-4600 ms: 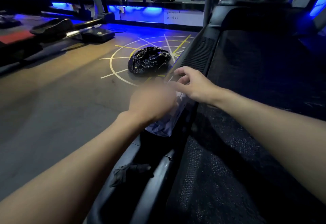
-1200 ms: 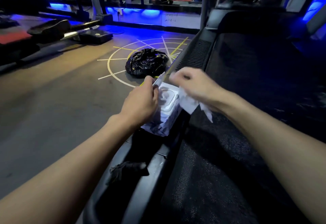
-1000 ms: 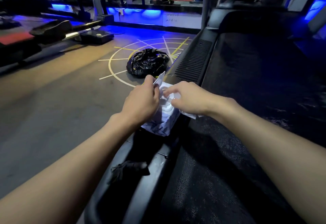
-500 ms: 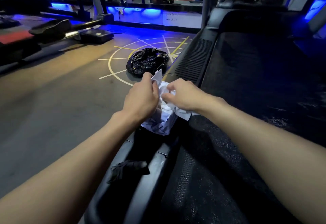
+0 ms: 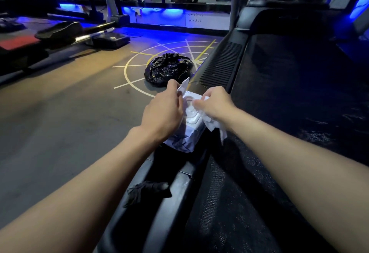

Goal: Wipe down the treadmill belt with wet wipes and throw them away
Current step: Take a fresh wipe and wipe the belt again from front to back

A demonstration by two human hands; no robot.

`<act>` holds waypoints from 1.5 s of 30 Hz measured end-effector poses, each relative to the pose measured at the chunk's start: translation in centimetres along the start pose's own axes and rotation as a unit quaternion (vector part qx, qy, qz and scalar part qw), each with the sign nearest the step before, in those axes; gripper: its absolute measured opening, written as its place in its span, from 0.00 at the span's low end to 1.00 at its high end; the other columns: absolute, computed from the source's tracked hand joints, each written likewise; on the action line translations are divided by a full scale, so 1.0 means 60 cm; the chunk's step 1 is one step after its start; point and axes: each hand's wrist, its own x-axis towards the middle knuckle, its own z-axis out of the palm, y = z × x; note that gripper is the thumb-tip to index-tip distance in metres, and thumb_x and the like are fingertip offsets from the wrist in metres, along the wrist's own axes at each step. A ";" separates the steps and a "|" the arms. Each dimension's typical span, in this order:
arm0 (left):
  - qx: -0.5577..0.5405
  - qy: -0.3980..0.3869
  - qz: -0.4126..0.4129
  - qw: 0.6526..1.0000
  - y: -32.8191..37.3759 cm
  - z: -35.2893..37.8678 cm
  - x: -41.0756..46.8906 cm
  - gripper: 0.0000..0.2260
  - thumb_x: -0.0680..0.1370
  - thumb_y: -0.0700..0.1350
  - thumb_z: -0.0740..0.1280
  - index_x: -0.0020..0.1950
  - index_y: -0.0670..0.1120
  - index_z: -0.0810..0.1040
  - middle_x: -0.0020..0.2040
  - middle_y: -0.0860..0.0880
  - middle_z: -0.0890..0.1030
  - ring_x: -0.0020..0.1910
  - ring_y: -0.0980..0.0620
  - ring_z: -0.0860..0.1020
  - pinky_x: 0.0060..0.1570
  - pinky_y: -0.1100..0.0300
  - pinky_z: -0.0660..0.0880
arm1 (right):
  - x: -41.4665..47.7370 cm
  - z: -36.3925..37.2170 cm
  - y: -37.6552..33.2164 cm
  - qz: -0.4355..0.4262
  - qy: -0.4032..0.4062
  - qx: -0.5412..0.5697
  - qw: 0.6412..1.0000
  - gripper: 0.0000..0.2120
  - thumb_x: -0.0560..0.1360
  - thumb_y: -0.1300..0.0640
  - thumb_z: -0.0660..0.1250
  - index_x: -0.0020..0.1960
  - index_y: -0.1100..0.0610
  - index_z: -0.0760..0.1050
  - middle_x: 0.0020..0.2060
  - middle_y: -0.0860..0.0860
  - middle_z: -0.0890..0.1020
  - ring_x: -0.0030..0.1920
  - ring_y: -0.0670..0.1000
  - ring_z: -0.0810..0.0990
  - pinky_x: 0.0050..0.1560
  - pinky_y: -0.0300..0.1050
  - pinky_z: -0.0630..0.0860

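- Dim gym. The gym floor (image 5: 60, 117), grey and matte, spreads left of the wipes pack (image 5: 187, 133). Blue strip lights (image 5: 159, 11) glow along a low wall far beyond it.
- The treadmill belt (image 5: 289, 103) runs along the right of the pack. It is black with a fine grainy weave, and pale flecks show further right.
- The side rail (image 5: 179, 191) is smooth dark plastic and carries the pack at the belt's left edge. A ribbed panel (image 5: 221, 65) lies on the same rail just beyond the pack.
- An exercise machine (image 5: 60, 33), dark with a chrome bar, stands well beyond and left of the pack.
- Yellow line markings (image 5: 127, 71), a circle with spokes, are on the floor beyond-left of the pack.
- The rubbish bag (image 5: 168, 69) is crinkled, glossy black plastic. It is slumped in a mound on the markings, near the pack's far end.
- The left hand (image 5: 163, 113) is at the pack's left side. Its fingers are pinched on the lid flap (image 5: 183, 86), a stiff white tab standing up over the far end.
- The right hand (image 5: 216, 104) is over the pack's right edge, fingers curled and clamped on a wet wipe (image 5: 214, 126).
- The wipe is white, limp and crumpled. Its loose tail hangs below the fingers, just right of the pack, over the belt's edge.
- The pack is soft pale film, wrinkled at its near end. A moulded white dispenser plate is exposed between the two hands.
- A black cloth (image 5: 147, 192), crumpled, lies on the rail on the near side of the pack, apart from it.
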 end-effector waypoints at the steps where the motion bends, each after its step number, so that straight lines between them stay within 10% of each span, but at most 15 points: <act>1: 0.002 -0.002 0.005 1.000 -0.001 0.000 0.000 0.09 0.83 0.47 0.55 0.58 0.44 0.66 0.47 0.40 0.78 0.45 0.37 0.74 0.40 0.49 0.67 | -0.001 0.002 -0.001 -0.004 -0.008 0.023 1.000 0.15 0.70 0.46 0.74 0.40 0.55 0.74 0.37 0.51 0.78 0.40 0.53 0.76 0.39 0.43 0.70; 7: 0.026 -0.005 0.035 0.999 -0.001 0.000 -0.003 0.07 0.83 0.47 0.55 0.56 0.45 0.66 0.43 0.44 0.75 0.45 0.37 0.74 0.38 0.49 0.67 | 0.007 0.007 0.002 0.051 -0.002 0.007 0.999 0.16 0.69 0.47 0.75 0.39 0.55 0.72 0.42 0.52 0.78 0.41 0.54 0.76 0.39 0.41 0.68; 13: 0.057 -0.081 0.095 0.991 -0.006 -0.006 -0.008 0.16 0.80 0.56 0.58 0.66 0.54 0.68 0.61 0.48 0.76 0.60 0.44 0.74 0.53 0.50 0.73 | 0.014 0.005 0.014 0.065 -0.006 0.076 0.995 0.16 0.72 0.50 0.74 0.33 0.53 0.70 0.34 0.51 0.75 0.40 0.53 0.73 0.42 0.42 0.68; 18: 0.138 -0.124 0.086 0.979 -0.002 -0.003 -0.010 0.19 0.78 0.64 0.57 0.63 0.57 0.73 0.63 0.51 0.71 0.63 0.47 0.69 0.54 0.54 0.68 | 0.017 -0.018 0.038 0.132 0.028 0.141 0.981 0.04 0.74 0.62 0.62 0.44 0.62 0.75 0.37 0.54 0.75 0.41 0.53 0.73 0.42 0.44 0.69; 26: 0.175 -0.114 0.124 0.970 0.004 0.015 0.005 0.14 0.76 0.57 0.60 0.56 0.50 0.72 0.62 0.53 0.70 0.61 0.47 0.68 0.49 0.54 0.70 | -0.002 -0.018 0.033 0.036 -0.033 0.113 0.992 0.10 0.70 0.58 0.73 0.46 0.56 0.73 0.35 0.48 0.72 0.35 0.48 0.69 0.31 0.42 0.65; 45: 0.131 -0.273 -0.110 0.947 0.141 -0.046 0.056 0.16 0.80 0.51 0.55 0.64 0.46 0.70 0.66 0.45 0.70 0.64 0.40 0.68 0.61 0.44 0.66 | -0.017 -0.159 -0.050 0.223 -0.081 0.152 0.959 0.19 0.75 0.64 0.64 0.64 0.60 0.66 0.54 0.53 0.72 0.51 0.50 0.72 0.46 0.39 0.68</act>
